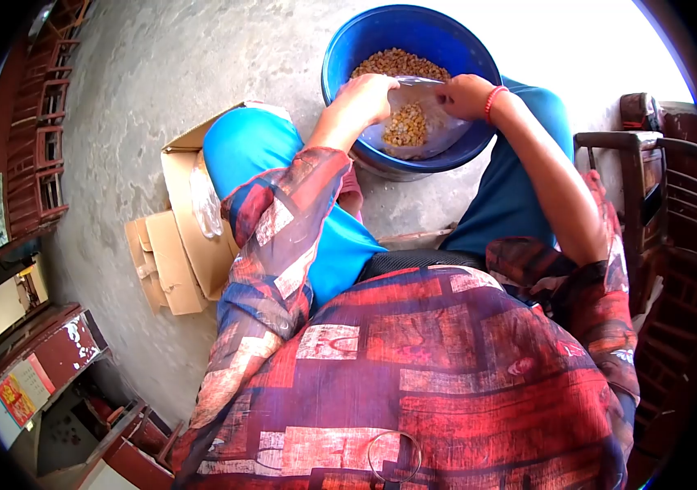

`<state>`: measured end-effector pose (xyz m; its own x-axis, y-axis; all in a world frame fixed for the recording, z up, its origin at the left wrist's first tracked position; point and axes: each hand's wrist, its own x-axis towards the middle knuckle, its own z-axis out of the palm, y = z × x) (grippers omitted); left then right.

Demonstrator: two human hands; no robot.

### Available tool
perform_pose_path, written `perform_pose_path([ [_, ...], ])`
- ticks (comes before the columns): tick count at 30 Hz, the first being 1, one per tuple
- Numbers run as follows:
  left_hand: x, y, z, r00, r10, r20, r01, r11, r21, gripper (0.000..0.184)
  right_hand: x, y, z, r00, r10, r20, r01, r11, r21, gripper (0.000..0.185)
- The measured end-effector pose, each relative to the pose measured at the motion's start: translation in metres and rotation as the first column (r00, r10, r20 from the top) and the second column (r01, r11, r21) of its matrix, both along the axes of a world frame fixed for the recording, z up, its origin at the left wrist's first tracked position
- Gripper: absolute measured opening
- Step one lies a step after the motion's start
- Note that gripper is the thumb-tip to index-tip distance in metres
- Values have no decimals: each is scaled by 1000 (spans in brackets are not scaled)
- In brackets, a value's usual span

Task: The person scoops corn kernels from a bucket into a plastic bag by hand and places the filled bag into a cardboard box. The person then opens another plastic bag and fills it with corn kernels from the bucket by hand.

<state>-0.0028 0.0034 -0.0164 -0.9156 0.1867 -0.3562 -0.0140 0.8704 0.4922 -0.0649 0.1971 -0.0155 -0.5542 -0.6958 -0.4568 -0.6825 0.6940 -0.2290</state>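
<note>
Clear plastic: that's the bag [446, 135], slack, over the near half of the blue bucket [328, 73]. Yellow kernels [405, 128] sit heaped in its belly; loose kernels [400, 62] cover the bucket's far side. Can't tell from here whether the bag's underside rests on anything.

Left hand [373, 96]: grip clamped on the bag's left edge. Right hand [469, 98]: fingers pinched on the right edge, bent tips partly hidden.

To do this well, I'd say hold both edges level, pull them evenly apart so the mouth gapes, and have the whole bag inside the bucket's rim, so strays drop in there and not on the floor [267, 49].

Bag direction: mouth edge runs left to right between the hands, apparently facing far; belly sags near. Long axis unclear, plastic too crumpled.
</note>
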Motion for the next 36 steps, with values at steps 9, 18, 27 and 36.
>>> perform_pose_path([
  [9,-3,-2,-10,1000,-10,18,9,999,50,48,13,-29,4,961,82,265,-100,993,59,28],
  [18,-10,-9,-8,973,142,-185,-118,984,134,37,16,-24,23,856,-118,504,28,983,183,26],
  [27,-19,-17,-3,882,390,-265,-306,901,307,27,1,-3,-12,952,83,294,-56,993,-102,27],
  [36,-22,-21,9,803,468,-370,-311,858,410,29,-2,-2,10,930,-145,337,114,987,111,25],
])
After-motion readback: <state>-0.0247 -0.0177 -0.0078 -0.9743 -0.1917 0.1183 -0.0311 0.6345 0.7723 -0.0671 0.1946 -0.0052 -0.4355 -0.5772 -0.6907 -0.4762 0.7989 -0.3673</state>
